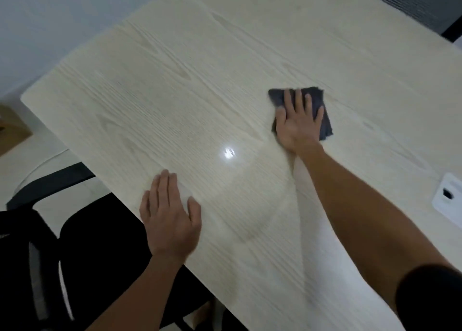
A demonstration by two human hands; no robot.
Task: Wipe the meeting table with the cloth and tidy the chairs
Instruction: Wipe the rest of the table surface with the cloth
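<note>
Pressing flat, fingers spread, the right hand (pixel 298 121) pins the dark cloth (pixel 322 101) out on the pale table (pixel 175 93). Nearer that table's front edge, the left hand (pixel 170 218) rests open-palmed; just off it sits a black chair (pixel 100 243), perhaps two.

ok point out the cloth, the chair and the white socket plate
cloth (pixel 314 96): head view, bare far edge beyond the fingers
chair (pixel 100 243): head view, black seat
white socket plate (pixel 450 198): head view, face beside the dark slot
</note>
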